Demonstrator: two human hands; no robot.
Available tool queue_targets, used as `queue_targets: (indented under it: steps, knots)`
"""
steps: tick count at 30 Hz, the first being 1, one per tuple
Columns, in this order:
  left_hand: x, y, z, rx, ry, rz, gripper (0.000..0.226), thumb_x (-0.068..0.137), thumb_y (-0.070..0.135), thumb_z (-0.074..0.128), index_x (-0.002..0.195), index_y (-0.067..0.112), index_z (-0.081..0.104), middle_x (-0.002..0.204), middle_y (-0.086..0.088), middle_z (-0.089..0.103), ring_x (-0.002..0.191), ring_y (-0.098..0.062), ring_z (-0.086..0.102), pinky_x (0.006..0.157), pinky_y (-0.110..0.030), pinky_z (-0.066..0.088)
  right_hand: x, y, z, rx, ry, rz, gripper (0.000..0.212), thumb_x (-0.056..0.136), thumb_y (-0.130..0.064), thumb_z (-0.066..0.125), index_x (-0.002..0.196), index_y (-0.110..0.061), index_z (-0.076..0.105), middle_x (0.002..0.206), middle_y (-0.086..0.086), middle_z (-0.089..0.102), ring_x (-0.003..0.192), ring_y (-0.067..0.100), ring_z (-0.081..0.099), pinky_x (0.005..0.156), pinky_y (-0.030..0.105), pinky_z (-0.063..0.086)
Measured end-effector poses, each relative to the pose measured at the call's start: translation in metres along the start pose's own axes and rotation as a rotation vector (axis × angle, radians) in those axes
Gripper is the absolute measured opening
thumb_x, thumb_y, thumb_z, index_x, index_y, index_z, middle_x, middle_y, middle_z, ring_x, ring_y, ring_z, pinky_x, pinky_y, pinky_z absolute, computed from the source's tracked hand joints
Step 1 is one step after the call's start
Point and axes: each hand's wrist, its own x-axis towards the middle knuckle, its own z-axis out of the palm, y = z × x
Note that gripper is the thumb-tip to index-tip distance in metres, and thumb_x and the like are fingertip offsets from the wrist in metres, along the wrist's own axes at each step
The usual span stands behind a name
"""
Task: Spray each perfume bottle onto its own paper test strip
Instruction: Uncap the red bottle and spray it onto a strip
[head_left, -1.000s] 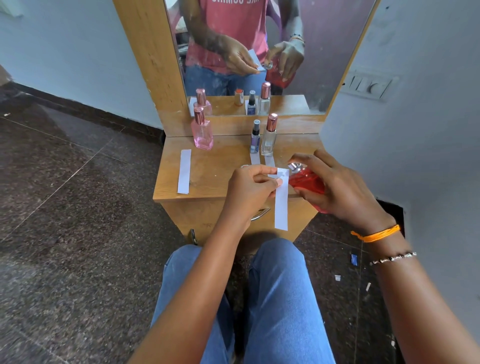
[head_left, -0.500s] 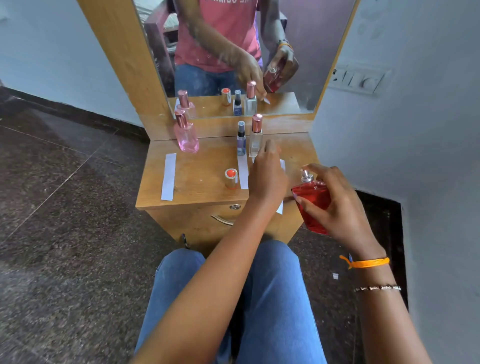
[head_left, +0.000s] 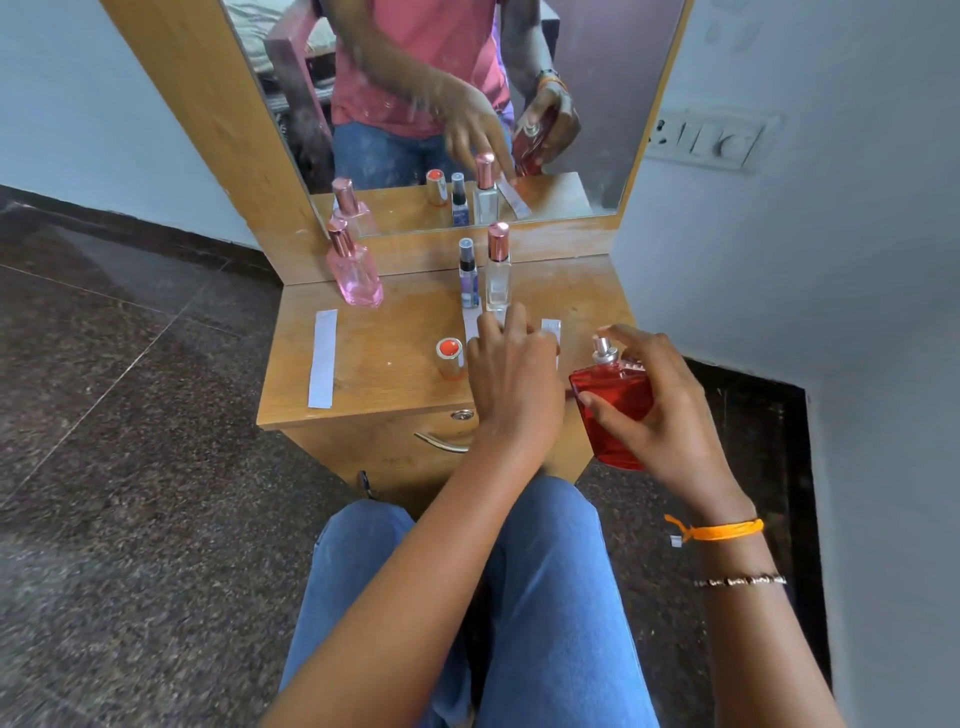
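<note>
A second ago the test strip was held up off the counter by the left hand, close to the nozzle of the red bottle. Now that strip is laid flat near the right part of the counter, its far end showing beyond the left hand, which rests over it palm down with fingers spread; whether the paper is pinched or merely pressed cannot be told. The red bottle is gripped in the right hand, held off the counter's right front corner, tilted, nozzle uppermost, with the forefinger arched above the pump. Its cap stands on the counter just left of the left hand.

From this it is judged that the red bottle's strip has been sprayed and put down, so that one pairing is likely done. The bottle is still uncapped, so recapping and setting it by its strip would be expected next.

The remaining bottles appear untouched: the pink bottle stands at the back left with a strip in front of it, and the small dark bottle and the tall clear bottle stand side by side at the back centre, with strips partly hidden by the left hand.
</note>
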Motion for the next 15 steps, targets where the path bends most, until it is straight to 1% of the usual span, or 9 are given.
queue_targets:
  steps: [2, 5, 7, 11, 15]
  knots:
    - [-0.011, -0.004, 0.000, 0.065, -0.063, 0.027, 0.024, 0.090, 0.015, 0.054, 0.108, 0.024, 0.067, 0.120, -0.004, 0.049, 0.110, -0.027, 0.039, 0.087, -0.036, 0.034, -0.001, 0.003, 0.001, 0.016, 0.013, 0.011, 0.058, 0.079, -0.026, 0.075, 0.129, -0.031, 0.047, 0.120, -0.015, 0.052, 0.106, -0.002, 0.051, 0.089, 0.008, 0.039]
    - [-0.013, -0.006, 0.001, 0.078, -0.107, 0.025, 0.028, 0.090, 0.014, 0.051, 0.113, 0.023, 0.063, 0.123, -0.005, 0.046, 0.112, -0.028, 0.036, 0.090, -0.038, 0.031, -0.001, 0.006, 0.002, 0.038, 0.031, 0.014, 0.056, 0.080, -0.029, 0.074, 0.128, -0.032, 0.047, 0.120, -0.014, 0.053, 0.108, 0.002, 0.053, 0.090, 0.009, 0.038]
    - [-0.010, -0.009, 0.001, 0.083, -0.105, 0.006, 0.031, 0.088, 0.012, 0.054, 0.117, 0.023, 0.060, 0.127, -0.006, 0.043, 0.115, -0.028, 0.036, 0.092, -0.038, 0.031, -0.001, 0.006, 0.003, 0.052, 0.045, 0.013, 0.055, 0.079, -0.031, 0.072, 0.128, -0.033, 0.047, 0.119, -0.014, 0.053, 0.108, 0.002, 0.053, 0.090, 0.009, 0.038]
    - [-0.002, -0.013, 0.004, 0.067, -0.087, -0.027, 0.038, 0.089, 0.018, 0.057, 0.127, 0.022, 0.054, 0.132, -0.007, 0.043, 0.118, -0.028, 0.036, 0.093, -0.037, 0.031, 0.001, 0.006, 0.005, 0.086, 0.088, 0.013, 0.055, 0.079, -0.030, 0.072, 0.127, -0.038, 0.046, 0.118, -0.017, 0.052, 0.111, -0.002, 0.051, 0.092, 0.007, 0.035]
    - [0.000, -0.016, 0.005, 0.061, -0.083, -0.032, 0.039, 0.089, 0.020, 0.059, 0.128, 0.023, 0.054, 0.131, -0.007, 0.045, 0.118, -0.028, 0.036, 0.092, -0.037, 0.030, 0.003, 0.004, 0.006, 0.117, 0.100, 0.023, 0.060, 0.079, -0.029, 0.071, 0.127, -0.048, 0.041, 0.118, -0.016, 0.052, 0.109, -0.002, 0.051, 0.089, 0.008, 0.039]
